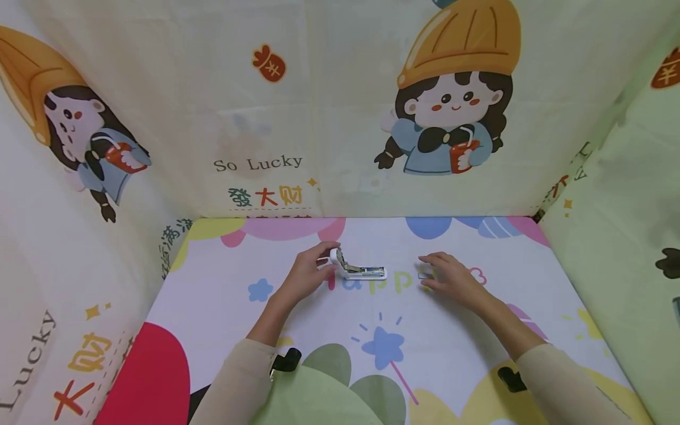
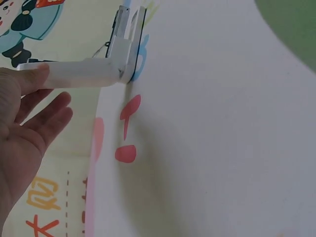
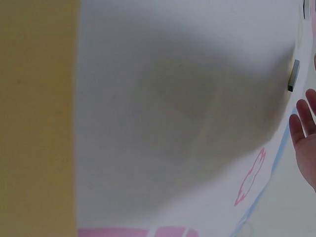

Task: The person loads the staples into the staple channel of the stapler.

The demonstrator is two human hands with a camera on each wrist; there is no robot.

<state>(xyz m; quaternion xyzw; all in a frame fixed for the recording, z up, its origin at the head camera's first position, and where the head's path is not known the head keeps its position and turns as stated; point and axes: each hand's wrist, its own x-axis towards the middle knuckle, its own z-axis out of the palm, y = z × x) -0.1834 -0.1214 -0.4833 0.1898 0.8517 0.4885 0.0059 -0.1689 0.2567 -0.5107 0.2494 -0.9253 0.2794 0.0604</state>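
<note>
A white stapler (image 1: 370,274) lies on the tabletop in the head view, its top arm swung up and its metal magazine exposed. My left hand (image 1: 304,273) pinches the raised arm (image 2: 79,74), thumb on one side, while the other fingers lie loosely curled beneath in the left wrist view. To the right, my right hand (image 1: 453,278) hovers with parted fingers around a small grey strip (image 1: 425,275), which looks like a row of staples. In the right wrist view the strip (image 3: 294,75) lies on the table, apart from the fingers (image 3: 297,128).
The table (image 1: 319,319) has a printed cover with letters, stars and coloured shapes. Patterned cloth walls (image 1: 340,118) rise at the back and on both sides. Dark wrist mounts (image 1: 288,360) sit at both sleeves.
</note>
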